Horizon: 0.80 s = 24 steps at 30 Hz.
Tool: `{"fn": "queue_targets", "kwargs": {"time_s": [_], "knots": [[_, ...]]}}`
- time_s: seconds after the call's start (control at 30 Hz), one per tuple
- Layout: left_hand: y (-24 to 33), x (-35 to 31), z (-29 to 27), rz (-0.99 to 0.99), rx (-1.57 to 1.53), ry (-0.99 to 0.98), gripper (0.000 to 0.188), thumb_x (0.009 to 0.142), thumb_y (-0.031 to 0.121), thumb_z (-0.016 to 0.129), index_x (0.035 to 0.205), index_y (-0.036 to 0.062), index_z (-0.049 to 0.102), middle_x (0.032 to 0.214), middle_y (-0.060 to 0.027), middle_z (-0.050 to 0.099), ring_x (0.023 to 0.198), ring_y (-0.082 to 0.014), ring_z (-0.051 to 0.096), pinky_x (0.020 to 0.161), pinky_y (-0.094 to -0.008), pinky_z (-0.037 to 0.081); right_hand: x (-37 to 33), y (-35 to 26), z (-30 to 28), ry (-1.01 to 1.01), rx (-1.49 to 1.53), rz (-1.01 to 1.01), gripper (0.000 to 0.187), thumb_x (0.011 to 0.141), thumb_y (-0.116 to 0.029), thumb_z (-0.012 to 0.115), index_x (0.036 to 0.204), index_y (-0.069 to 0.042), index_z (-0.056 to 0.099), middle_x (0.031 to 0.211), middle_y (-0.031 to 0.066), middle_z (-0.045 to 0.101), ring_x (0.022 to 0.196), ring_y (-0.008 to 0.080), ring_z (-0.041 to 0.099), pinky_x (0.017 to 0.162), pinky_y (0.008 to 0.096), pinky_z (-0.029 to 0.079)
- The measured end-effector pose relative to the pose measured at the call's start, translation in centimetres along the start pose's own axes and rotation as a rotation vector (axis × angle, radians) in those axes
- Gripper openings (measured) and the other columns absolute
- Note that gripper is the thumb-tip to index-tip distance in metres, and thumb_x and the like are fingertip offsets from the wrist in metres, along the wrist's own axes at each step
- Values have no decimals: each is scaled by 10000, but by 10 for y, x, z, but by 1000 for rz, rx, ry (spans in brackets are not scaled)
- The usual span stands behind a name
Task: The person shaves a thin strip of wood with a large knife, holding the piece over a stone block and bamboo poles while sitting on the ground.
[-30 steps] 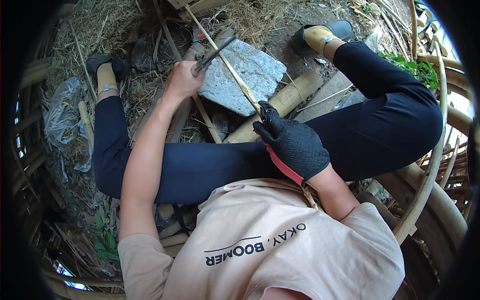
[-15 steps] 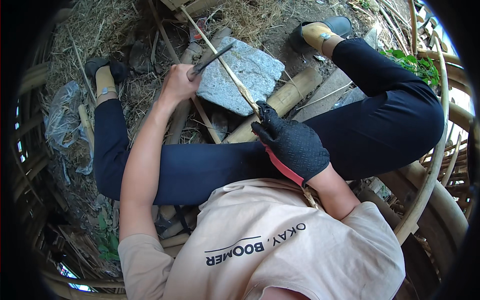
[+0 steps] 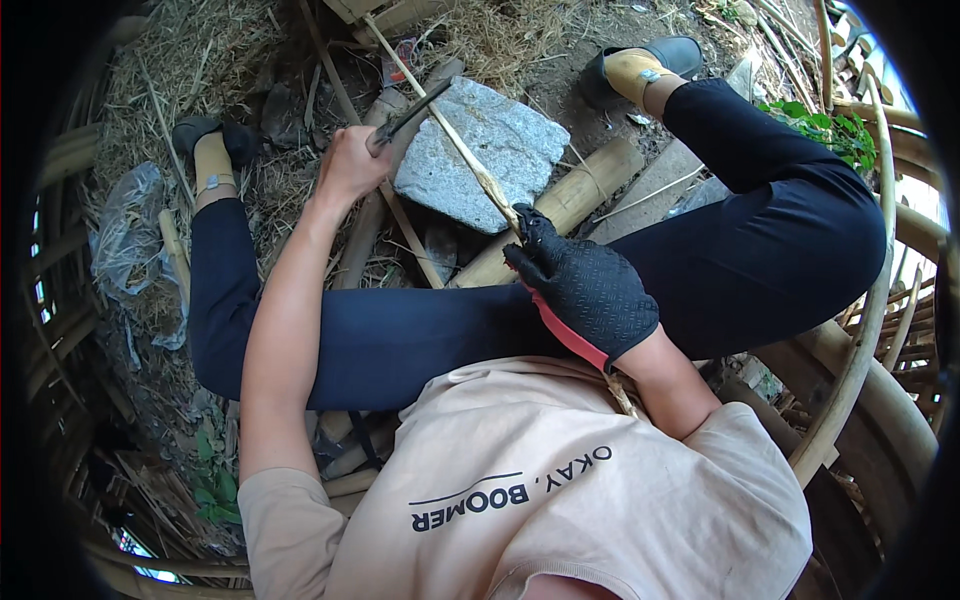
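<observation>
My bare left hand is closed round the handle of a knife. Its dark blade, seen nearly edge-on, points toward the far right and crosses the long thin stick in view; whether they touch I cannot tell. My right hand, in a black glove with a red edge, grips that stick. The stick slants from the far side, over a flat grey stone, and under my right wrist toward my shirt. The stone lies on the ground between my spread legs.
A thick bamboo piece lies beside the stone. Dry straw and thin sticks cover the ground. At the left is a crumpled clear plastic bag. Green leaves and curved bamboo poles stand at the right.
My left hand has shifted slightly left, drawing the knife back and tilting its blade more steeply away from me. The right hand and the stick have hardly moved.
</observation>
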<state>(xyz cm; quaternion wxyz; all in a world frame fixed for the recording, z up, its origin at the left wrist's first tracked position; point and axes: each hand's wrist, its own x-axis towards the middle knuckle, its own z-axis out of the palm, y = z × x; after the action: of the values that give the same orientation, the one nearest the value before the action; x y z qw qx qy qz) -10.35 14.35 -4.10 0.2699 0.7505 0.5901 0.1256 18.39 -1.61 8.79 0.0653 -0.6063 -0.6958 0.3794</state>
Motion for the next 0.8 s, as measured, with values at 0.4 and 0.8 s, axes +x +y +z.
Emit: {"fn": "queue_targets", "kwargs": {"time_s": [0.4, 0.8], "knots": [[39, -22, 1, 167, -23, -80, 198, 799, 144, 667, 724, -22, 587, 698, -256, 581, 700, -471, 604, 601, -487, 470, -3, -1, 2, 19, -40, -4, 342, 1022, -299, 542, 1263, -56, 559, 719, 224, 673, 669, 424, 682, 611, 536, 526], [40, -17, -6, 136, 130, -6, 190, 806, 201, 656, 729, 29, 641, 745, -237, 657, 756, -461, 658, 683, -518, 538, 1, 4, 6, 2, -61, 12, 460, 1013, -359, 583, 1412, -139, 520, 798, 205, 695, 729, 400, 695, 652, 499, 547]]}}
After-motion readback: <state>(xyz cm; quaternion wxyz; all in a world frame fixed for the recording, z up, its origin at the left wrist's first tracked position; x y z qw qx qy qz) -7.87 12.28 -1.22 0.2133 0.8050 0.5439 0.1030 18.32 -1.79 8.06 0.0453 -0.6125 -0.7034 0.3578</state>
